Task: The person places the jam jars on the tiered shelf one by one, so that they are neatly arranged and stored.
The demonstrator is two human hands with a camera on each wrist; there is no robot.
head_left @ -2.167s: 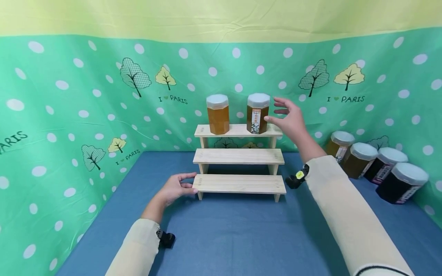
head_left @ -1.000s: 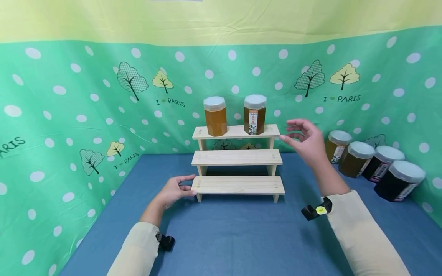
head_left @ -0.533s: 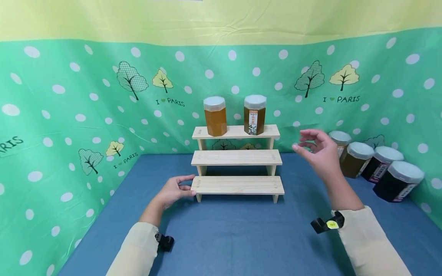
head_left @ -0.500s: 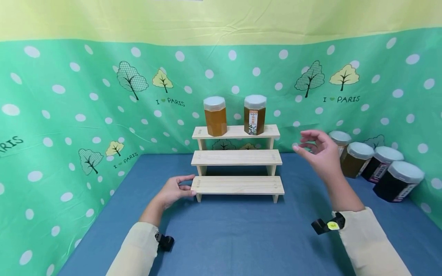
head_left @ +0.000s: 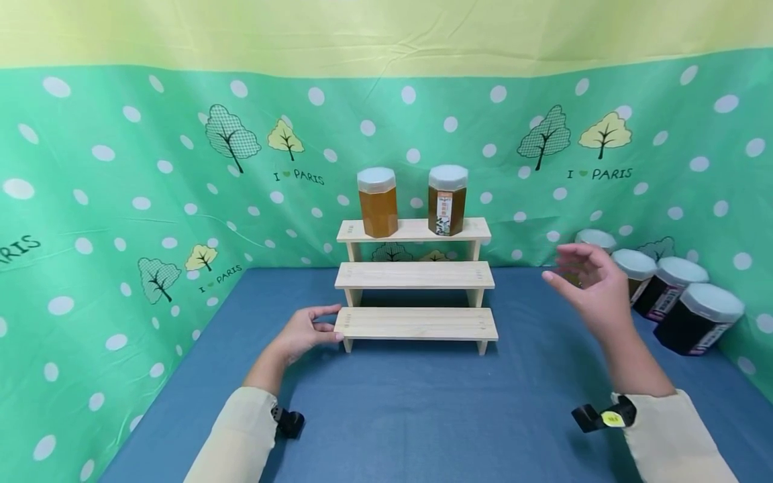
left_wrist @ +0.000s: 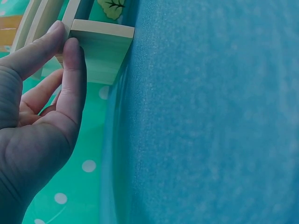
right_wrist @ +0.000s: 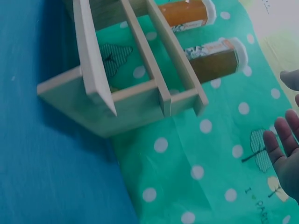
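A three-step wooden display stand (head_left: 417, 322) stands on the blue cloth. At its lowest step, my left hand (head_left: 302, 335) pinches the left end between thumb and fingers; the left wrist view shows the thumb and forefinger (left_wrist: 72, 84) against that end. On the top step are an amber honey jar (head_left: 379, 209) and, to its right, a browner labelled honey jar (head_left: 445, 204), both upright with white lids. My right hand (head_left: 594, 288) hangs in the air right of the stand, fingers loosely bent with nothing in them. It partly hides the nearest jars behind it.
At the right stand more jars: a far one (head_left: 594, 238) mostly hidden, a brown one (head_left: 635, 268), a dark one (head_left: 673, 288) and a black one (head_left: 700, 322). A green dotted curtain (head_left: 338, 134) hangs behind the blue cloth (head_left: 386, 416).
My right hand has moved from beside the labelled jar on the top step, away to the right and down toward the other jars. The left hand stays on the stand.
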